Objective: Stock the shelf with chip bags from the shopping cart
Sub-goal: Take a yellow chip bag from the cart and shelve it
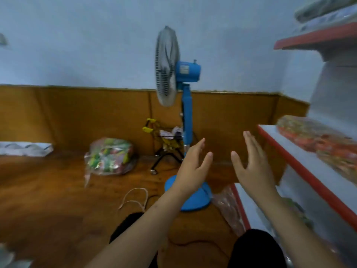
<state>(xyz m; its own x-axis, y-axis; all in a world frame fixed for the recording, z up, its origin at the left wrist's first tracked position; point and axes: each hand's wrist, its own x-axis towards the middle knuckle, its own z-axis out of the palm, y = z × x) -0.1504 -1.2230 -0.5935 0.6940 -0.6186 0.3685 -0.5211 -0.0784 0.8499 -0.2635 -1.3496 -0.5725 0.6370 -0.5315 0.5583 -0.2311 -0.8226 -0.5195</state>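
My left hand (193, 167) and my right hand (251, 163) are raised in front of me, palms facing each other, fingers spread, both empty. A small shopping cart (164, 140) with yellow handles stands against the far wall behind the fan pole, beyond my left hand. The shelf (301, 161) with red edges runs along the right; red and orange chip bags (316, 138) lie on its middle level, just right of my right hand. A clear plastic bag of colourful snack packs (110, 155) sits on the floor at left.
A blue standing fan (185, 105) stands mid-room, its base (188, 194) under my left wrist. A cord loop (135, 198) lies on the wooden floor. A clear wrapped pack (229, 207) leans at the lowest shelf's end. A white box (25, 148) sits at far left.
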